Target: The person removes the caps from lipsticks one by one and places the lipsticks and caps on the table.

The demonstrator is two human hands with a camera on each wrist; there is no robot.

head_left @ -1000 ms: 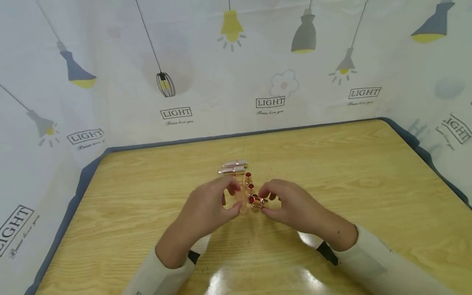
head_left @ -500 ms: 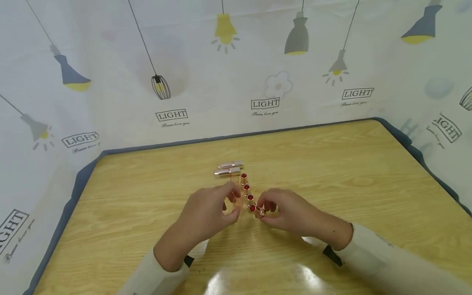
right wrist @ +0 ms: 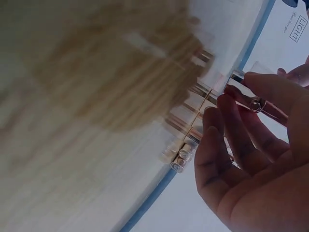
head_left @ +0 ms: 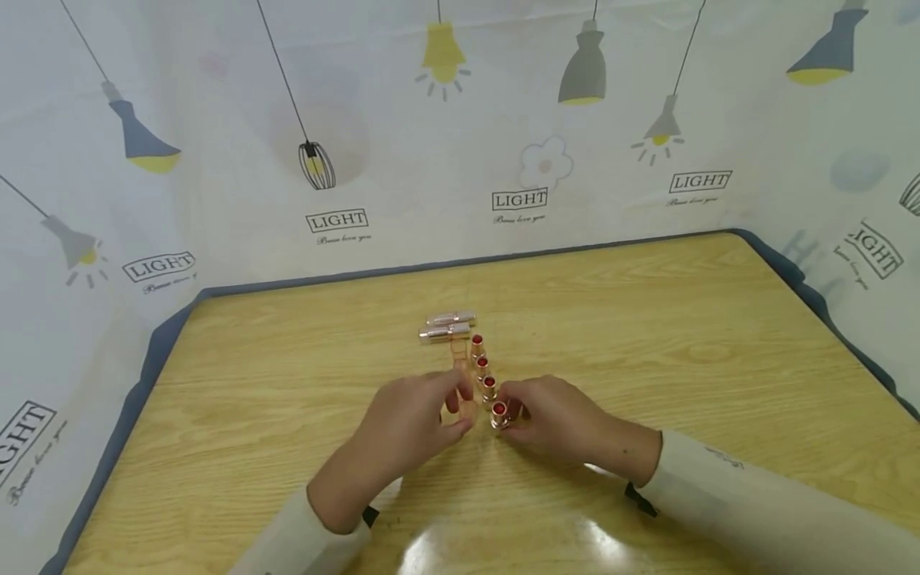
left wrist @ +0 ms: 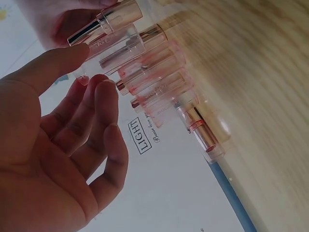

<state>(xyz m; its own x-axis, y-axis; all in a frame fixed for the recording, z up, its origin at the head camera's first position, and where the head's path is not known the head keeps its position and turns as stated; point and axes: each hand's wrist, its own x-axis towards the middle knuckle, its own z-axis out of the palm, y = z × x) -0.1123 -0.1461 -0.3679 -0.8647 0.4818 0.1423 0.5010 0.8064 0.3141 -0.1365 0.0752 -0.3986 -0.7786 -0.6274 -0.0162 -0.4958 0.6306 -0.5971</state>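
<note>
My right hand pinches a rose-gold lipstick with a dark red top, upright at the near end of a row. Beyond it stand several similar lipsticks, their red tops showing. Just left of them runs a row of clear pinkish lipstick caps. My left hand holds the nearest clear cap between thumb and fingertips. In the left wrist view, the thumb of my left hand lies at that cap, close beside the lipstick in the other hand.
Two capped lipsticks lie on their sides behind the rows. The wooden table ends at a blue-grey edge. A white curtain printed with lamps hangs around its back and sides.
My right hand has brought its lipstick nearer to me and turned it from tilted leftward to upright, in line with the row. My left hand has stayed beside the clear caps.
</note>
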